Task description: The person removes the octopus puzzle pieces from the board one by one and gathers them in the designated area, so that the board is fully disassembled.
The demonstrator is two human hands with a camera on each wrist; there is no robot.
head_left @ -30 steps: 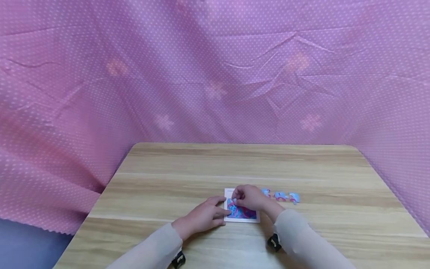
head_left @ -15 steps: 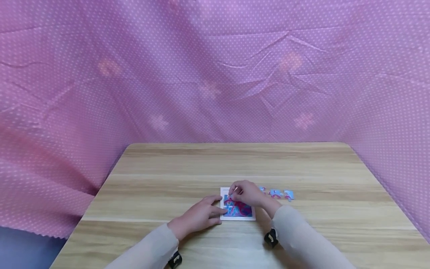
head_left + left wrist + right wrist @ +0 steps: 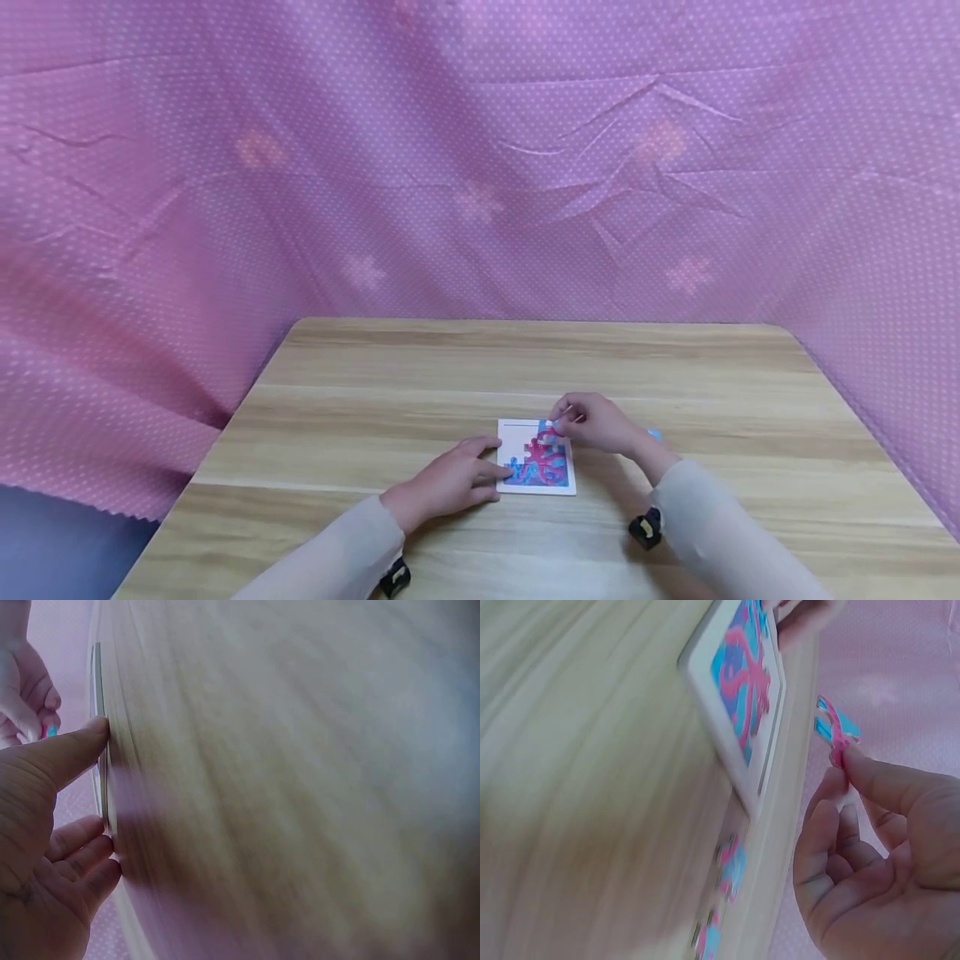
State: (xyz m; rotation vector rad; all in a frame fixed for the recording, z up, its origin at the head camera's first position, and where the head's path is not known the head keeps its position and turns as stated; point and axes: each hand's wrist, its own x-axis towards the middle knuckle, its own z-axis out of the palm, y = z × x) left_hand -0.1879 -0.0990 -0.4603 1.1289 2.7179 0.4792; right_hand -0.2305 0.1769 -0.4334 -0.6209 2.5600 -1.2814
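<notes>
The jigsaw puzzle board is a white-rimmed square lying on the table, with pink and blue pieces along its bottom and right and a bare white upper left. My left hand lies against the board's left edge, its fingers spread. In the left wrist view, the left thumb and fingertips touch that edge. My right hand is over the board's upper right corner. Between its thumb and finger it pinches a pink and blue puzzle piece, lifted off the board in the right wrist view.
Loose puzzle pieces lie on the wooden table to the right of the board. In the head view the right hand and wrist mostly hide them. A pink dotted cloth hangs behind and beside the table.
My right hand has moved right, from the board's upper left to its upper right corner, with the puzzle piece. The bare upper left now shows. My left hand has stayed at the edge.
</notes>
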